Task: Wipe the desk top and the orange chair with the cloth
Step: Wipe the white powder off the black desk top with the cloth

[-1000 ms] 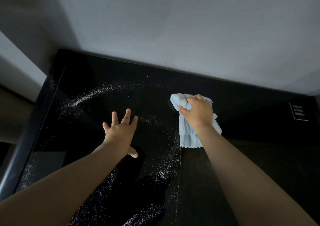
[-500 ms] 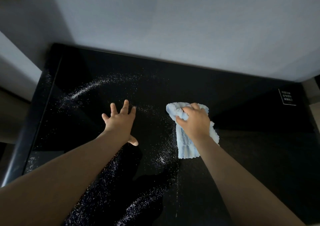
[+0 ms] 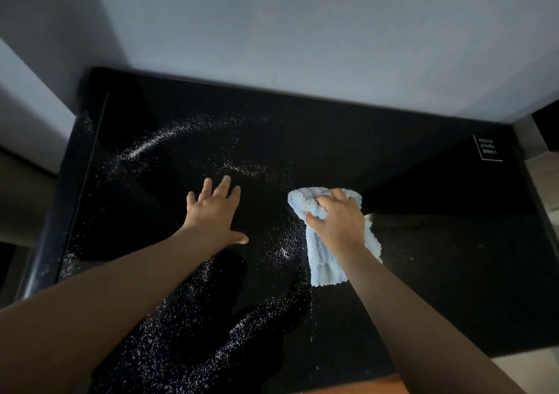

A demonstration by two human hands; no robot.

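Black and glossy, the desk top (image 3: pixel 423 182) fills the head view, a hard, flat slab set against a plain pale wall (image 3: pixel 302 30) at 12 o'clock. The step in hand looks like the desk wipe, about halfway through. The part from 1 to 5 o'clock of the cloth reads mostly bare. The part from 7 to 11 o'clock carries fine white grains (image 3: pixel 145 148), scattered in arcs and thick patches like spilled salt or powder.

The cloth (image 3: pixel 326 266) is pale blue, soft and nubbly, bunched at its top and falling in ribbed folds toward 6 o'clock. It lies on the desk near the middle, just at the edge of the grain field. The right hand (image 3: pixel 338 224) grasps its bunched upper end, with fingers curled into the fabric and the palm bearing down on it. The left hand (image 3: pixel 213 212), at 9 o'clock from the cloth and well apart from it, is released and holds nothing. Its fingers are spread and straight, and the palm appears to rest flat on the surface as a brace.

The next move probably calls for drawing the cloth toward 9 o'clock through the grains with steady pressure, gathering them rather than flicking them off the slick top. The left hand would have to lift clear of that path.

A small white-printed label (image 3: pixel 488 148) sits at 2 o'clock on the desk. An orange-brown strip (image 3: pixel 363 386) shows at 6 o'clock of the frame, but whether it belongs to the orange chair cannot be told, and that part of the task seems not yet begun.
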